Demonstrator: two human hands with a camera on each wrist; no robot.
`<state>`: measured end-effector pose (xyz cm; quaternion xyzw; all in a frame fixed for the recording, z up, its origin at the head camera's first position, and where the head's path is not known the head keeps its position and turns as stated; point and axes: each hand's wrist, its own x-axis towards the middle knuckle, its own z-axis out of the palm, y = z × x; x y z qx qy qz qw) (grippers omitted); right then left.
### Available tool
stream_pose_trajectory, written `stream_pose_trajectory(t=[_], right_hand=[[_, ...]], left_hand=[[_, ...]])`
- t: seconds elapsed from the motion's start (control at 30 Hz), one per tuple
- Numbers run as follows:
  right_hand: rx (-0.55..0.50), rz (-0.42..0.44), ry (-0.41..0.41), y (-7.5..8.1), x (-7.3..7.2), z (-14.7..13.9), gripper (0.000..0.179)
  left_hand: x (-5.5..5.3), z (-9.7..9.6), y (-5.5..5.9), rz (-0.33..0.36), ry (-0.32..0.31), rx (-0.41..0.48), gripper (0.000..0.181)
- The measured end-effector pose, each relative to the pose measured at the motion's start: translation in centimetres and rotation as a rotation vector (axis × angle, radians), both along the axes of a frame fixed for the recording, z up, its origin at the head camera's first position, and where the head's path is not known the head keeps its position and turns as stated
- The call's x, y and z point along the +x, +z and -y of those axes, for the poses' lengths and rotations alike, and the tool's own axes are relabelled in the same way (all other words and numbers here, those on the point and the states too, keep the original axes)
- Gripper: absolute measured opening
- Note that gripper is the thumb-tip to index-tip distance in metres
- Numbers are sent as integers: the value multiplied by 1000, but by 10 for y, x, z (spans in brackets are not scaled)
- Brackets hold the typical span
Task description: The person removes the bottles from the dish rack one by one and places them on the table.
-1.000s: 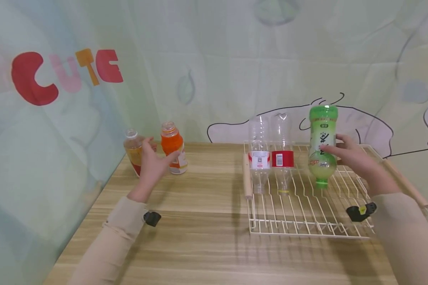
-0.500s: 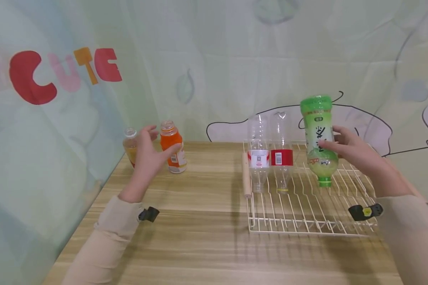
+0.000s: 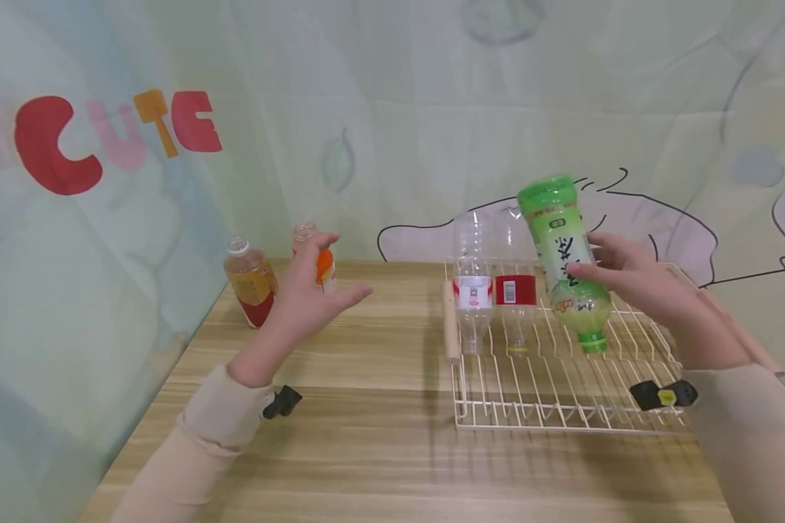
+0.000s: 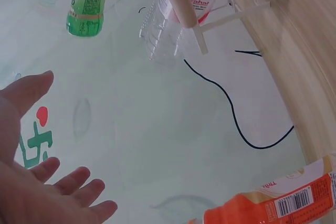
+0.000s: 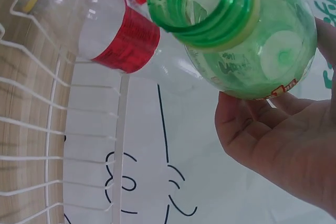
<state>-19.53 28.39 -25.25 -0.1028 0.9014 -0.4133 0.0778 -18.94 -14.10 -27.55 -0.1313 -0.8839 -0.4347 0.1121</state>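
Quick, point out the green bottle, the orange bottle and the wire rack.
Green bottle [image 3: 561,243], head view: on its label.
Orange bottle [image 4: 294,202], left wrist view: on its label, at the barcode.
Wire rack [image 3: 452,325], head view: on its left-side wooden handle.

Green bottle [image 3: 565,265] now tipping further left, its wide base crossing the top of the red-labelled bottle [image 3: 515,290] in head view; right hand [image 3: 631,283] shifting slightly left with it. Left hand [image 3: 307,301] swinging rightward: amber-labelled bottle [image 3: 250,282] now showing nearly whole, orange bottle [image 3: 327,267] mostly disappearing behind the hand.
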Motion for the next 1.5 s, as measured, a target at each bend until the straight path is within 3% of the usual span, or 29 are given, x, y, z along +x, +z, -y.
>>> stream_pose_trajectory(t=[0.23, 0.53, 0.77, 1.03, 1.23, 1.5], right_hand=[[-4, -72, 70, -1, 7, 14, 64], [-105, -36, 177, -4, 16, 37, 63], [-69, -40, 229, -7, 22, 53, 63], [-33, -71, 305, -10, 27, 69, 57], [-51, -58, 376, -13, 27, 76, 51], [-41, 53, 401, -14, 29, 84, 55]], left_hand=[[11, -17, 1, -78, -92, -22, 78], [16, -38, -1, -191, -242, -63, 76], [25, -49, -1, -209, -321, -106, 74], [29, -60, -5, -354, -411, -167, 74], [35, -68, -6, -374, -438, -225, 72], [38, -76, -9, -526, -443, -338, 69]])
